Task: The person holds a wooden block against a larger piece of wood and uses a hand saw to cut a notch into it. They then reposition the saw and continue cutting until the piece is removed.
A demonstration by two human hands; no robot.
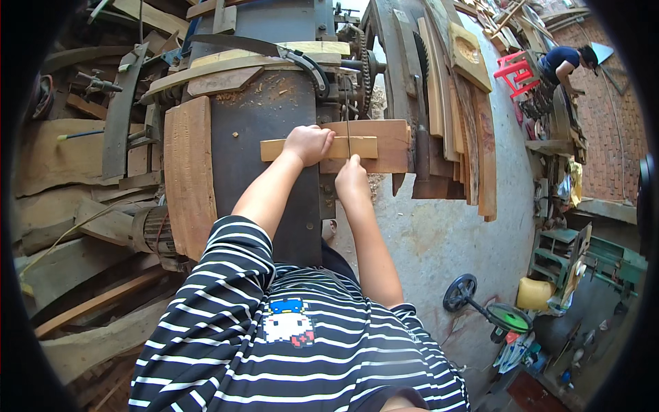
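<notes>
My left hand [309, 145] is closed over a narrow light-wood strip [273, 150], pressing it down. The strip lies crosswise, its right part on a wider reddish-brown board [393, 145]. My right hand [353, 181] is wrapped round the near end of a long thin blade tool [348, 110]. Seen edge-on, the blade crosses the strip just right of my left hand and points away from me; its teeth, if any, cannot be made out. Farther off, a curved folding saw [240, 44] with a dark handle rests on some wood pieces.
A dark metal machine table [264, 199] with sawdust lies under the work. A thick plank [190, 172] and an electric motor [152, 229] are at its left. Gears [364, 58] stand beyond; long boards [480, 144] lean to the right. Another person [566, 65] bends near a red stool [515, 72].
</notes>
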